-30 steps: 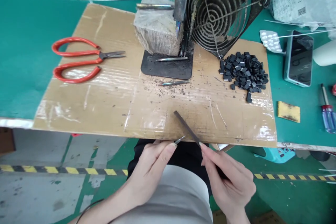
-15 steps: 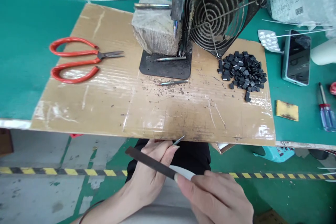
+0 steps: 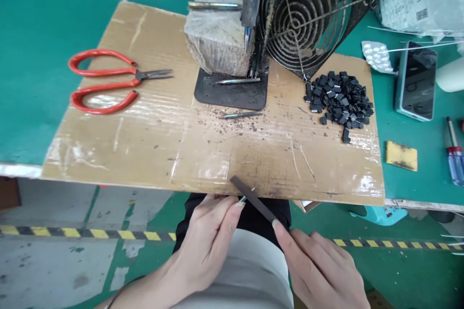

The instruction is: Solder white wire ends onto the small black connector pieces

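Note:
My left hand (image 3: pixel 212 236) is closed around a soldering iron tip (image 3: pixel 243 198), whose pointed end sticks out at the front edge of the bench. In my right hand (image 3: pixel 319 265) is a dark flat file (image 3: pixel 258 205). The file lies slantwise across the tip's pointed end, seemingly touching it. Two similar tips lie ahead: one soldering tip (image 3: pixel 239 80) on a black base plate (image 3: pixel 232 96), another loose tip (image 3: pixel 242 115) on the cardboard (image 3: pixel 145 154) among dark crumbs.
Red-handled scissors (image 3: pixel 119 79) lie at left. A wrapped block (image 3: pixel 217 38) and a fan with a wire guard (image 3: pixel 295 26) stand at the back. Small black connectors (image 3: pixel 340 101) are heaped at right, near a phone (image 3: pixel 416 82), a yellow sponge (image 3: pixel 401 155) and a screwdriver (image 3: pixel 455 157).
My right hand has moved right, and the file has slid from above my left hand forward onto the tip's point. The left hand keeps its hold. The view has shifted slightly.

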Demonstrator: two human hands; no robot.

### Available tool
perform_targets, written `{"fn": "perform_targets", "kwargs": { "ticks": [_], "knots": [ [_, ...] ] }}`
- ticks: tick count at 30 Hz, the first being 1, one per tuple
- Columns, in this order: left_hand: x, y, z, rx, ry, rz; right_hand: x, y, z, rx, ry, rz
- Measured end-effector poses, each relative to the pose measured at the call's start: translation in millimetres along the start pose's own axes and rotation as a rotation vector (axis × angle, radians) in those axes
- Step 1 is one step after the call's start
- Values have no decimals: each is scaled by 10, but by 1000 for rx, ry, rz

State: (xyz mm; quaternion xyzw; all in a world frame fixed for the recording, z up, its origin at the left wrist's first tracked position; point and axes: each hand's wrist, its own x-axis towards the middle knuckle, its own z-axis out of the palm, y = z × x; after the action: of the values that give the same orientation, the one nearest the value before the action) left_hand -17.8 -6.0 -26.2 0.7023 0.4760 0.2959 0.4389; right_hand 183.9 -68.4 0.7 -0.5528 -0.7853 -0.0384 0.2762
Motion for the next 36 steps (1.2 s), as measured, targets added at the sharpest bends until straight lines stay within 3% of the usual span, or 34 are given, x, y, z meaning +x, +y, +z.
{"fn": "perform_targets", "kwargs": {
  "ticks": [4, 9, 15, 21, 25, 29, 36],
  "knots": [
    [16, 31, -22, -5, -3, -21, 91, 8, 63, -5, -36, -6],
    [57, 73, -29, -11, -10, -50, 269, 54, 154, 1, 9, 9],
    [24, 29, -19, -62, -37, -124, 106, 53, 22, 6, -7, -9],
    [16, 33, -40, -250, -93, -258, 133, 73, 153, -9, 14, -16],
    [49, 65, -52, -332, -115, -332, 99, 82, 123, -20, 16, -14],
    [81, 74, -53, -375, -130, -361, 32, 59, 113, 3, -16, -10],
    [79, 54, -69, -370, -143, -332, 224, 104, 210, -17, 67, 16]
  ]
}}
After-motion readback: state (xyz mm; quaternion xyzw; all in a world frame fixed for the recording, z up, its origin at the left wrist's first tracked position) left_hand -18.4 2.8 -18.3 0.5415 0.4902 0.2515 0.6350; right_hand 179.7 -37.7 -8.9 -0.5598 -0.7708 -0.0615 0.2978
